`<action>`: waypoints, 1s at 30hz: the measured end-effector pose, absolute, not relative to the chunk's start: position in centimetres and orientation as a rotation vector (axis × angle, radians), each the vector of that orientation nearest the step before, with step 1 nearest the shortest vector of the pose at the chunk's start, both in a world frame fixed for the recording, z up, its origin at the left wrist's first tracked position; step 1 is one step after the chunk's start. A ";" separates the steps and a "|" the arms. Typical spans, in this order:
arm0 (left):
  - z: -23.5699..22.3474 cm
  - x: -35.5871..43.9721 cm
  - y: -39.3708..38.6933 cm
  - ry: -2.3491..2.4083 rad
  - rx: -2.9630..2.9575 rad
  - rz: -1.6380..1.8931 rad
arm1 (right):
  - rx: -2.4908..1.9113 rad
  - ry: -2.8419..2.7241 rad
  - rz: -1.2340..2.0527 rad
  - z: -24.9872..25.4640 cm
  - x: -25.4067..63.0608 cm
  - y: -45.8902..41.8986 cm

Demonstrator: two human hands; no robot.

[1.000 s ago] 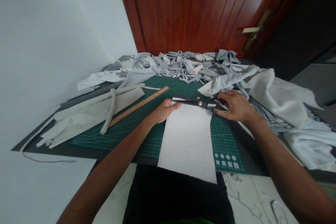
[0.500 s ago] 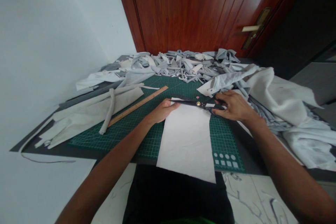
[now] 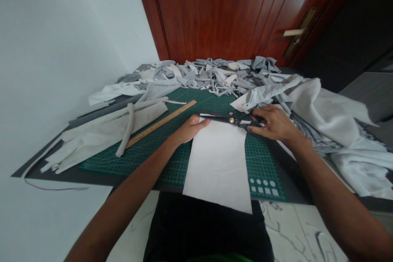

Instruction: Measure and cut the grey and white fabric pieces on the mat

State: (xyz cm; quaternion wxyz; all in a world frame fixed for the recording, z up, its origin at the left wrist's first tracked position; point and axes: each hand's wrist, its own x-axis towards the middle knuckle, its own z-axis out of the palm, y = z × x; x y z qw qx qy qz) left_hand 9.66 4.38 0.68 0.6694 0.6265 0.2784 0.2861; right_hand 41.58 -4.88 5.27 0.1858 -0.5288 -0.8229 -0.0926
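Head cam view, going left to right: folded grey fabric (image 3: 101, 135) lies on a green cutting mat (image 3: 147, 163), with a wooden ruler (image 3: 161, 122) angled just beside it. Left hand (image 3: 190, 129) is open, fingers together, pressing on the top edge of a white fabric panel (image 3: 217, 168), nothing gripped. Black shears (image 3: 231, 120) lie across that edge, tips right by those fingers; right hand (image 3: 276, 125) is curled round the handles. Heads up: if the panel slips, those tips could nick a finger or snag the cloth. Rumpled pale fabric (image 3: 325, 106) heaps further right.
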 end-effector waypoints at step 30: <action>1.5 9.5 4.3 0.646 1.677 0.689 | -1.408 -2.308 -0.240 5.7 41.4 -5.0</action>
